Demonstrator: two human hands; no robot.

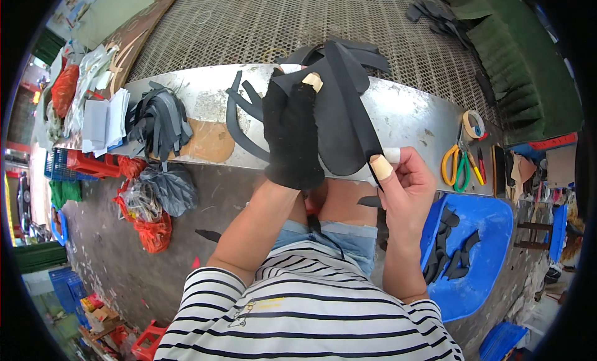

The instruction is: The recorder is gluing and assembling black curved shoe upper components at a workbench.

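Your gloved left hand [291, 134] grips the dark panel [339, 134] in the upper centre of the frame, thumb on its face, the other fingertips mostly hidden. Your right hand [409, 185], right of centre, has thumb and finger pinched on the lower end of the black strip [353, 103]. You'd do best to hold the strip straight and lightly taut, steadying the panel so neither twists; whether they're joined, I can't tell.
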